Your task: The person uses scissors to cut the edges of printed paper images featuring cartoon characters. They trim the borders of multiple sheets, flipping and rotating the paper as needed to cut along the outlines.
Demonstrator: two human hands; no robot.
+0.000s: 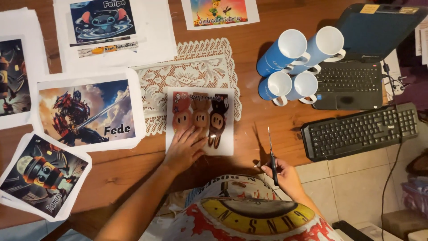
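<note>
Left hand [185, 149] lies flat, fingers spread, on the lower edge of the print [200, 119] at the middle of the frame, pressing the sheet to the table [249, 58] so it cannot slide or curl. That print shows three round cartoon faces on a white border and sits half on a lace mat [189, 73], which would let it shift if I let go. My right hand [285, 176] is closed around the handles of the scissors [271, 151], just right of the print; the blades point up the frame and appear closed, held off the paper and away from my other hand. Other prints lie spread out singly at the left: a robot print [87, 111], a lantern print [44, 174] at lower left, an alien print [102, 20] at the top, each kept flat and apart so none covers another. Four mugs [296, 62] lie on their sides at upper right, beside a laptop [356, 67] and a keyboard [361, 129], well clear of the paper.
</note>
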